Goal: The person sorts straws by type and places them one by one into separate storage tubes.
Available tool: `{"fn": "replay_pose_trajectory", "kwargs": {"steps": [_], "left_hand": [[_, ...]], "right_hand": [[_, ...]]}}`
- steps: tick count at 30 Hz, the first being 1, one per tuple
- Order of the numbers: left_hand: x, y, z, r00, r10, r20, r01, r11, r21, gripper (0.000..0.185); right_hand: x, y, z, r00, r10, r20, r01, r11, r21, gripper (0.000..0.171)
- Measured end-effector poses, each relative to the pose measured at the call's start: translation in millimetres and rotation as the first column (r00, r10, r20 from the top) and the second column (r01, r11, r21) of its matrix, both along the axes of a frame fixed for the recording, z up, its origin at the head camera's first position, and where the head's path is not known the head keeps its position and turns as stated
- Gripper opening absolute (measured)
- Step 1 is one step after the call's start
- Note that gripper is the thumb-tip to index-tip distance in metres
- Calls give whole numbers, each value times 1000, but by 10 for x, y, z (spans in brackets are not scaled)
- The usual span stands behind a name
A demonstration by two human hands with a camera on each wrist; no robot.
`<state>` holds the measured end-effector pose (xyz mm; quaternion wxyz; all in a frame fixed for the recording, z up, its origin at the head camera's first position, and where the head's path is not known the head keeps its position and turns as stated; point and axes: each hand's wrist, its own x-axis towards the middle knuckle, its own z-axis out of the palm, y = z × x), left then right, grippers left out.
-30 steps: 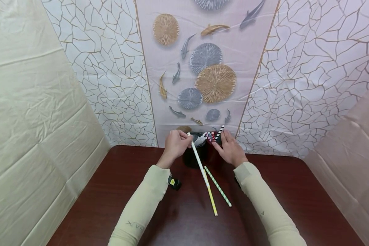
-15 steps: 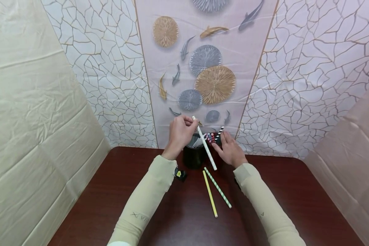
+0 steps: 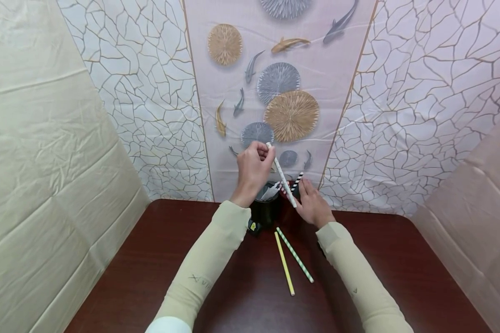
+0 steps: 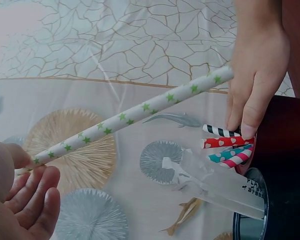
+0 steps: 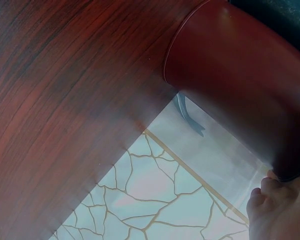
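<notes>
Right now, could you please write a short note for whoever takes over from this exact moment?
Left hand pinches the top end of a white straw with green stars, held tilted above the dark cup.
Right hand rests its fingers on the cup's far side, touching the striped and patterned straws standing in it.
Done: several straws and a clear wrapper are in the cup.
Left: the star straw is not yet in; a yellow straw and a green-striped straw lie on the table.
</notes>
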<state>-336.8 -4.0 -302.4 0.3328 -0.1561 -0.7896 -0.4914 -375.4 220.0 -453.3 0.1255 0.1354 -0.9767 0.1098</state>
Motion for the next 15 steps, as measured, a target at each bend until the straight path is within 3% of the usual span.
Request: {"fn": "replay_pose_trajectory", "kwargs": {"steps": [10, 15], "left_hand": [[-153, 140, -38, 995, 42, -93, -43, 999, -12, 18], [-203, 191, -93, 993, 47, -104, -52, 998, -47, 18]], "right_hand": [[-11, -3, 10, 999, -6, 40, 6, 1000, -19, 87], [-16, -5, 3, 999, -7, 39, 8, 1000, -13, 89]]}}
